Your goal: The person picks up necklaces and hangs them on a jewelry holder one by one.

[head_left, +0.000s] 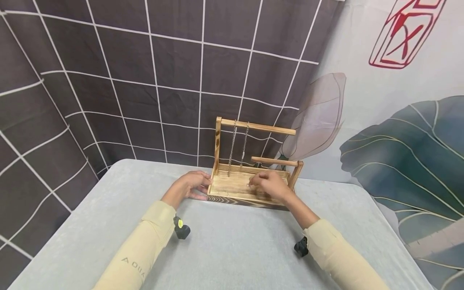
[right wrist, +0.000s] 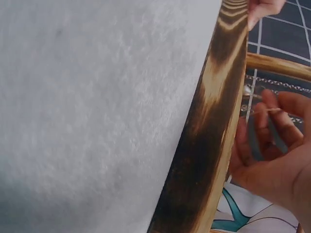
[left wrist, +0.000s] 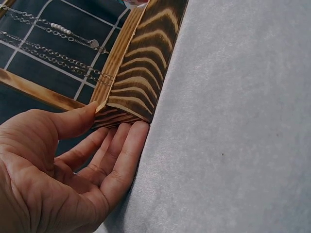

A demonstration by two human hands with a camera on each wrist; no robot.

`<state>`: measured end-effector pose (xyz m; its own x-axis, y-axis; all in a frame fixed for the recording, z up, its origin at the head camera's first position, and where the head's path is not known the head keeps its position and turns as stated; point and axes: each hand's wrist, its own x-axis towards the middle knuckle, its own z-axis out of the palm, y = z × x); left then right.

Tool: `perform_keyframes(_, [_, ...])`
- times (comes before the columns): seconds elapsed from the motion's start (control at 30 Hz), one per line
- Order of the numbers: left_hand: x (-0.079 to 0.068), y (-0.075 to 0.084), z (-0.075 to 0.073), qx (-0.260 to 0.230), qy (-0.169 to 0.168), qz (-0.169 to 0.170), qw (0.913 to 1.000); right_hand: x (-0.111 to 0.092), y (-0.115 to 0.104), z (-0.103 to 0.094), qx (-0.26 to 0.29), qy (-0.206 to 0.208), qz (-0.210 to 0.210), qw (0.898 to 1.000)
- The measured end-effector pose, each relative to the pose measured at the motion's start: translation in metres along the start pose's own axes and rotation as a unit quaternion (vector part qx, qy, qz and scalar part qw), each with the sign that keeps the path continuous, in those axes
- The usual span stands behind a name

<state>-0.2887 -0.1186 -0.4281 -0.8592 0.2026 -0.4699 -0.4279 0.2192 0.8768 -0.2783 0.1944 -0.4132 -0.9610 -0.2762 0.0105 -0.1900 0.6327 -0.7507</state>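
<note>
A wooden jewelry stand (head_left: 250,202) with a shallow tray base sits on the table. My left hand (head_left: 195,184) holds its left end, thumb at the rim and fingers against the end wall (left wrist: 124,115). Two silver chains (head_left: 232,149) hang from the upper bar (head_left: 259,126); one carries a row of small beads (left wrist: 60,29). My right hand (head_left: 270,184) is over the tray's right half, thumb and fingertips pinching a small, thin, light-coloured jewelry piece (right wrist: 273,109). I cannot tell its exact kind.
A lower wooden bar (head_left: 274,161) rises on a short post at the stand's right. The pale cloth-covered table (head_left: 232,245) extends in front. Behind hang a dark grid curtain (head_left: 174,104) and a leaf-printed cloth (head_left: 406,149).
</note>
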Motion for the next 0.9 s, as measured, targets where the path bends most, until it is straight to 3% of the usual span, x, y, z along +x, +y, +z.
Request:
perform_keyframes(0.13, [0.001, 0.000, 0.000, -0.002, 0.002, -0.002, 1.0000, -0.002, -0.002, 0.001, 0.095, 0.025, 0.006, 0.995])
perform_keyframes(0.3, [0.002, -0.001, 0.000, -0.003, 0.001, -0.001, 1.0000, -0.001, -0.005, 0.001, 0.190, 0.030, 0.012, 0.981])
perform_keyframes(0.6, [0.004, -0.002, 0.002, 0.001, 0.003, -0.002, 1.0000, -0.004, -0.014, -0.005, 0.233, -0.005, 0.036, 0.972])
perform_keyframes(0.9, [0.005, -0.004, 0.001, 0.003, 0.004, 0.003, 1.0000, -0.008, -0.029, -0.019, 0.254, -0.031, 0.001, 0.967])
